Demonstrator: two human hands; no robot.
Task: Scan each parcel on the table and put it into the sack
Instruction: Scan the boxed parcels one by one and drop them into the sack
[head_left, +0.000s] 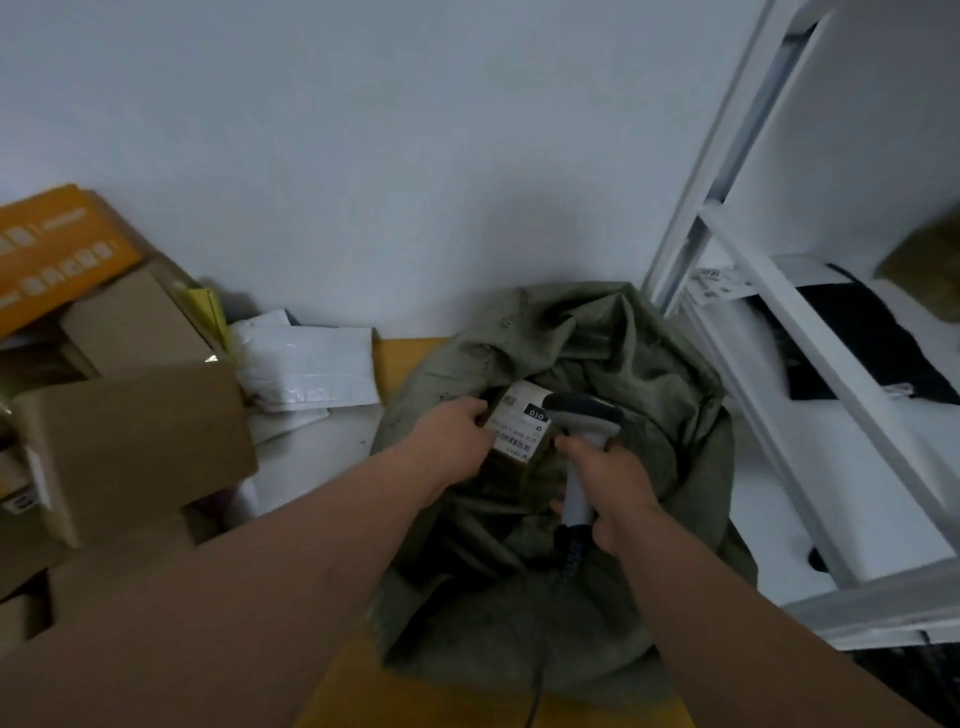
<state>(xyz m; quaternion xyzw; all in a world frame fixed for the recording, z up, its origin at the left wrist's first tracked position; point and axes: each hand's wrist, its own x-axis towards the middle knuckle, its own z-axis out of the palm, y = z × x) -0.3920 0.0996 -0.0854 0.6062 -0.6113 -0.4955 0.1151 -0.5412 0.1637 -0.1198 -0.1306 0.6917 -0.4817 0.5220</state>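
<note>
Presently, in the head view, the left hand (457, 431) grips a small brown parcel (517, 441) by its left side, fingers curled round the edge, holding it over the open mouth of the green sack (649, 364). The parcel's white label (519, 428) faces up toward the camera; its print reads upside down from here, with a black tab marked 010 at the far right corner. The parcel's long axis runs from near-left to far-right, tilted.

The right hand (608, 488) is clenched round the grey handle of a scanner (582, 421), held upright, its dark head just beside the parcel's right edge and pointing left toward the label. A dark cord hangs from the handle's base.

The sack stands open on a yellow table (405, 364). Left of it lie white mailer bags (306, 369) and stacked cardboard boxes (135, 431). A white shelf (779, 322) stands to the right.
</note>
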